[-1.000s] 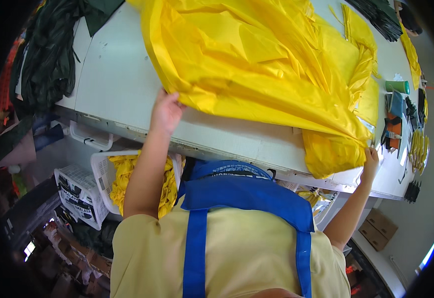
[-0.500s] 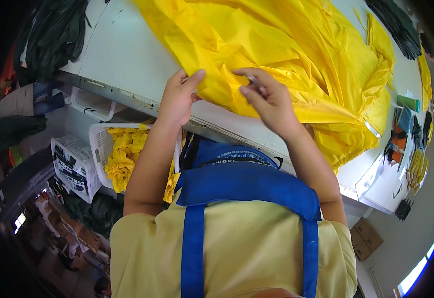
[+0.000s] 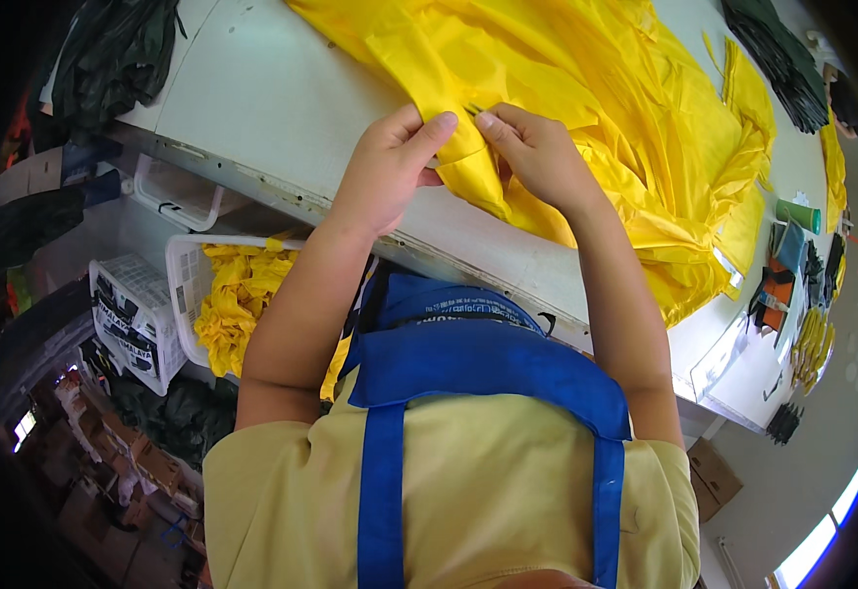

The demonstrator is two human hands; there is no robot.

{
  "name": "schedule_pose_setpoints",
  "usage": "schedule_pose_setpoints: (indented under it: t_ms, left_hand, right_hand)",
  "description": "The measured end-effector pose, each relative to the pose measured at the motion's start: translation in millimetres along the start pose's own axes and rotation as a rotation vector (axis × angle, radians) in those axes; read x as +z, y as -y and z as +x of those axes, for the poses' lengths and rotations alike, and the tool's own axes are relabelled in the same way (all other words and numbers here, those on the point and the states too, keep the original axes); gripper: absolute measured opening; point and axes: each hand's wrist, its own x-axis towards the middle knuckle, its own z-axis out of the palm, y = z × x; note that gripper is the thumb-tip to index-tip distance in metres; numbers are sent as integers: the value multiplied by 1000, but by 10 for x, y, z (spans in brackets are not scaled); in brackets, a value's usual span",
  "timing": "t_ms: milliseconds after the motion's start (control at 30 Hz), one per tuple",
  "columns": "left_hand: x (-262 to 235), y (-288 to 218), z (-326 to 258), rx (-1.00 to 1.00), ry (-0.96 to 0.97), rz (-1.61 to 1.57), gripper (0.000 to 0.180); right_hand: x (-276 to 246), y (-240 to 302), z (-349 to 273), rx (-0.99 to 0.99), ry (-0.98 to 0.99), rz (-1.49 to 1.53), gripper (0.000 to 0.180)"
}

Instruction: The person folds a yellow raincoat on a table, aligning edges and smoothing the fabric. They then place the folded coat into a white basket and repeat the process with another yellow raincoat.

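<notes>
A large heap of thin, shiny yellow fabric (image 3: 586, 88) spreads over the white table, and one edge of it reaches my hands. My left hand (image 3: 390, 162) is closed, pinching that edge between thumb and fingers. Close beside it, my right hand (image 3: 537, 157) is closed too, at the same stretch of cloth. Out of its fingertips pokes the dark tip of a small pointed tool (image 3: 473, 109), perhaps thread snips; my fingers hide the rest. Whether the right fingers also grip the cloth, I cannot tell.
The white table (image 3: 252, 108) has its front edge before me. Dark green fabric (image 3: 115, 69) lies at its far left, another dark bundle (image 3: 777, 59) at the back right. A green roll (image 3: 799, 216) and yellow gloves (image 3: 812, 346) are at right. A white basket (image 3: 182, 294) holds yellow fabric below left.
My hands have come closer together at the fabric edge, the left moving right and the right moving slightly left and farther away. The edge between them is now bunched.
</notes>
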Motion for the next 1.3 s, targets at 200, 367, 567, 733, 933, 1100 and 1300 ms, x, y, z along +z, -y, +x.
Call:
schedule_pose_setpoints:
  t_ms: [200, 367, 567, 733, 933, 1100, 1300]
  left_hand:
    - [-136, 29, -56, 33, -98, -31, 28]
    - [-106, 51, -161, 20, -251, -176, 29]
    - [-84, 186, -193, 41, -136, -251, 36]
    - [33, 104, -251, -4, -20, -117, 44]
    - [151, 14, -107, 31, 26, 91, 42]
    - [216, -49, -106, 66, 36, 25, 39]
    - [192, -39, -136, 14, 26, -109, 41]
  right_hand:
    - [-233, -200, -231, -143, -242, 257, 34]
    - [-256, -451, -698, -278, -371, 549, 27]
    - [-2, -370, -800, -220, -584, 536, 29]
    - [-54, -518, -712, -55, -615, 577, 26]
    - [-84, -268, -855, -349, -687, -230, 24]
    - [-114, -133, -809, -438, -373, -124, 22]
    - [-126, -298, -997, -616, -377, -185, 25]
